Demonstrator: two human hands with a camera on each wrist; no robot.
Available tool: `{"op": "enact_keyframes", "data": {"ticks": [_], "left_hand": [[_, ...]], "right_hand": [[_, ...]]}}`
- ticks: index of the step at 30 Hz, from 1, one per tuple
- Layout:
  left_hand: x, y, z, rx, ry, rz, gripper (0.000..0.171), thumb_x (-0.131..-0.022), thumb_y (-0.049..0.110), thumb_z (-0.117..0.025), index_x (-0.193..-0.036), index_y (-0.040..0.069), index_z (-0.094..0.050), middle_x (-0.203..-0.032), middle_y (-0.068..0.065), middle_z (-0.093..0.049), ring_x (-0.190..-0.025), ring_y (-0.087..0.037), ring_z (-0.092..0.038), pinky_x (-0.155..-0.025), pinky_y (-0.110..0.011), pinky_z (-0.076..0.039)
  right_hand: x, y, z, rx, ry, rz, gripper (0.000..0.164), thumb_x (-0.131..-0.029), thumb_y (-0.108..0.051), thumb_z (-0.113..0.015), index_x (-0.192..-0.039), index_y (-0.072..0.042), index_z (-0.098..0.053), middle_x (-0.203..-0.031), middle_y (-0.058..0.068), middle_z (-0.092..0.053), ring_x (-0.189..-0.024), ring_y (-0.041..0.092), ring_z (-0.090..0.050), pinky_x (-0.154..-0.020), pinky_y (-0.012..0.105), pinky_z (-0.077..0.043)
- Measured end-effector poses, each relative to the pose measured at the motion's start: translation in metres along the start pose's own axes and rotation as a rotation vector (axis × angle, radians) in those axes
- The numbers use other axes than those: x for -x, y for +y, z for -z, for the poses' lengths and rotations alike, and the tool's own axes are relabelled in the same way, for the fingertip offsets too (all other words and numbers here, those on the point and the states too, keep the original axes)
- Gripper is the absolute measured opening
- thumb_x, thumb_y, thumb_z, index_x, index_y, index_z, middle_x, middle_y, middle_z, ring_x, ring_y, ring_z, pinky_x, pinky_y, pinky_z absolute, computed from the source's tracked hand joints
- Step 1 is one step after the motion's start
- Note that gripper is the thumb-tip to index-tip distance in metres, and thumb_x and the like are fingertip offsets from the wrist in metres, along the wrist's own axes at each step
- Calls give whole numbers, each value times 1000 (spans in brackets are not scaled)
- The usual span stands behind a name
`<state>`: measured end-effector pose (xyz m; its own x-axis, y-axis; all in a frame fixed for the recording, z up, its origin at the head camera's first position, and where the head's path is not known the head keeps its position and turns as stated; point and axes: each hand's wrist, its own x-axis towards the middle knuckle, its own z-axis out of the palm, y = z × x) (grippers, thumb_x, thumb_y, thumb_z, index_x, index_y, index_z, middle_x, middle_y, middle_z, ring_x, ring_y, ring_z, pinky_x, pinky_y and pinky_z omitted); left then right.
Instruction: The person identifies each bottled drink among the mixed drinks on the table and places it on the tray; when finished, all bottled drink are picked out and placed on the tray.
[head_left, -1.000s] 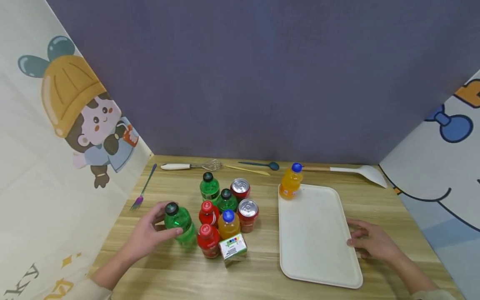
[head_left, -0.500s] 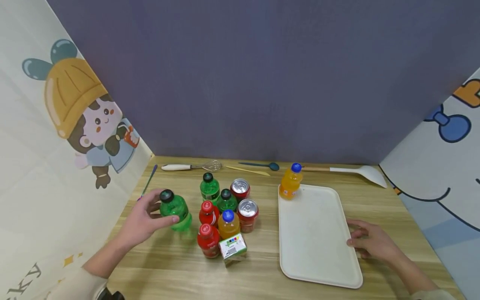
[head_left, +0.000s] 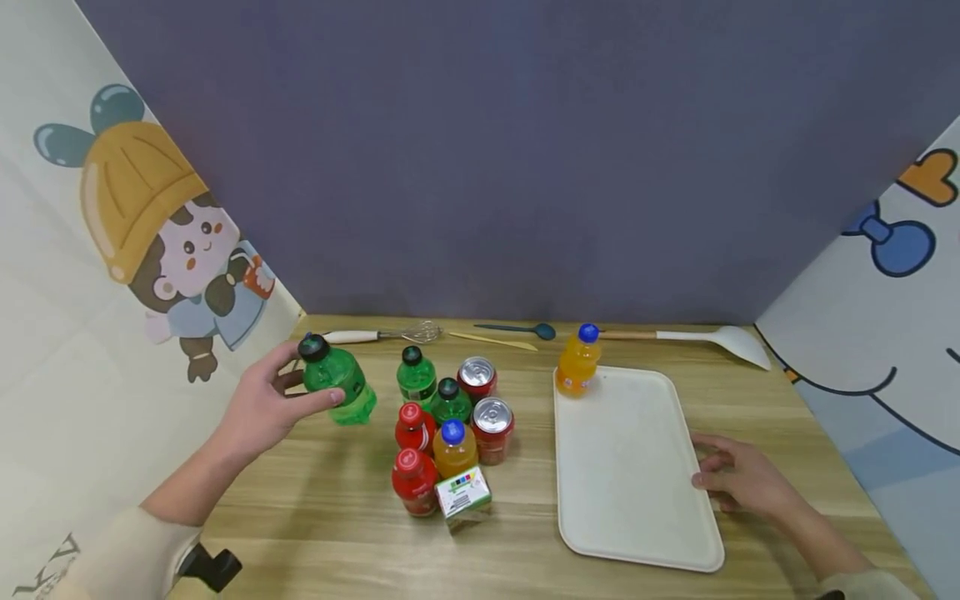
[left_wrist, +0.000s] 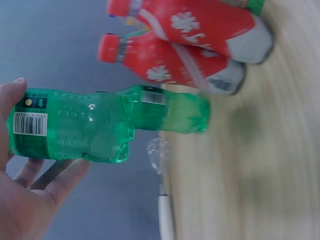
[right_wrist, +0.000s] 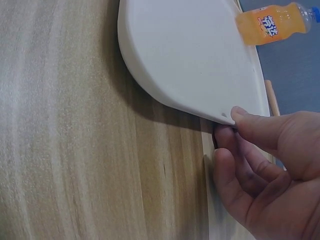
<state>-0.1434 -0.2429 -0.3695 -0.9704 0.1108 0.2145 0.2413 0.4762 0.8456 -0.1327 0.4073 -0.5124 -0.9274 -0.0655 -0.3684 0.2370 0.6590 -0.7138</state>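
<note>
My left hand [head_left: 272,400] grips a green bottle [head_left: 335,379] with a black cap, held tilted above the table left of the drinks. In the left wrist view the same green bottle [left_wrist: 75,125] shows its barcode, thumb on one side and fingers on the other. My right hand [head_left: 738,475] pinches the right rim of a white tray [head_left: 637,467]; in the right wrist view the thumb lies on top of the rim, fingers beneath. An orange drink bottle [head_left: 578,367] with a blue cap stands at the tray's far left corner.
Clustered mid-table are red bottles [head_left: 415,483], green bottles [head_left: 417,379], cans [head_left: 492,429], another orange bottle [head_left: 454,450] and a small box [head_left: 465,496]. Along the back lie a whisk [head_left: 375,335], a dark spoon [head_left: 525,331], a yellow knife [head_left: 495,341] and a white-headed ladle [head_left: 720,340].
My left hand has lifted the green bottle and carried it left and away from me, over where the fork lies. The right hand stays at the tray's rim.
</note>
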Motion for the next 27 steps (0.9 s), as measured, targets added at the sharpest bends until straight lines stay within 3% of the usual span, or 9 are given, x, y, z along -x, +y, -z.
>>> {"op": "enact_keyframes", "data": {"ticks": [5, 11, 18, 23, 27], "left_hand": [[-13, 21, 5, -17, 16, -47, 56, -88, 12, -83, -137, 8, -57, -125, -2, -58, -99, -3, -70, -75, -24, -62], [-25, 47, 2, -60, 13, -67, 57, -89, 19, -83, -139, 14, -57, -130, -3, -58, -107, -21, -71, -80, -21, -60], [-43, 66, -11, -28, 4, -134, 58, -86, 17, -85, -138, 16, -61, -120, -7, -68, -100, -10, -73, -81, -22, -60], [-54, 78, -23, -14, -12, -147, 57, -85, 19, -86, -137, 18, -63, -119, -8, -71, -104, -18, -73, -85, -23, -59], [-60, 90, -35, 30, -62, -161, 57, -86, 20, -85, -137, 18, -62, -121, -7, -69, -107, -25, -72, -88, -29, -59]], "right_hand": [[1, -3, 1, 2, -1, 4, 81, -88, -17, -81, -153, 4, -38, -103, 13, -70, -79, 22, -63, -56, 38, -57], [3, -5, 2, 0, -6, 7, 81, -88, -18, -82, -153, 4, -38, -104, 13, -69, -78, 22, -64, -56, 38, -57], [2, -3, 1, -16, -7, -2, 80, -88, -18, -82, -153, 3, -39, -104, 13, -69, -79, 22, -64, -56, 38, -57], [3, -4, 1, -19, -6, 6, 80, -88, -17, -81, -153, 3, -38, -103, 13, -70, -79, 22, -65, -56, 38, -57], [4, -4, 1, -20, -11, 10, 80, -89, -17, -81, -153, 4, -38, -103, 13, -69, -79, 22, -64, -56, 38, -57]]}}
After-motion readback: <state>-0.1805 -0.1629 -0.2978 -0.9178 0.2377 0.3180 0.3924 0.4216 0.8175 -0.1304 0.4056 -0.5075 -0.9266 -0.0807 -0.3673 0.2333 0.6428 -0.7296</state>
